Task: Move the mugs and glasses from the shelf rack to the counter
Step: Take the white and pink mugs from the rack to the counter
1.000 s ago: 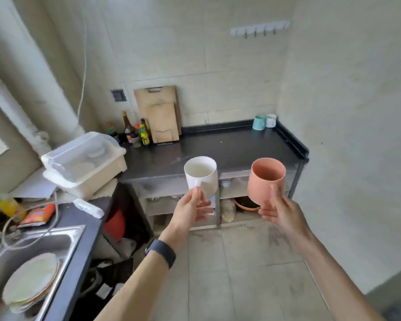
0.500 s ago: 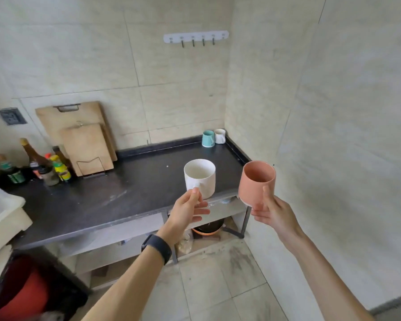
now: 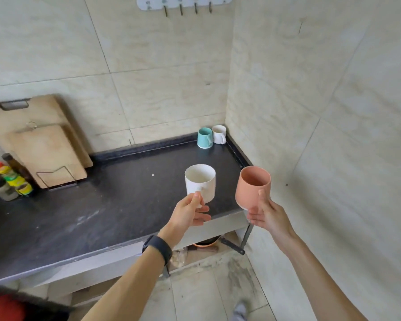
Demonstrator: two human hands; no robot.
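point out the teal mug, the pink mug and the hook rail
teal mug (image 3: 204, 137): head view, on its outer side wall
pink mug (image 3: 248, 193): head view, on its outer side wall
hook rail (image 3: 183, 1): head view, on the white backplate

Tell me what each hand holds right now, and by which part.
Left hand holds the white mug by its handle. Right hand holds the pink mug at its handle side, thumb up the wall; the handle itself is hidden.
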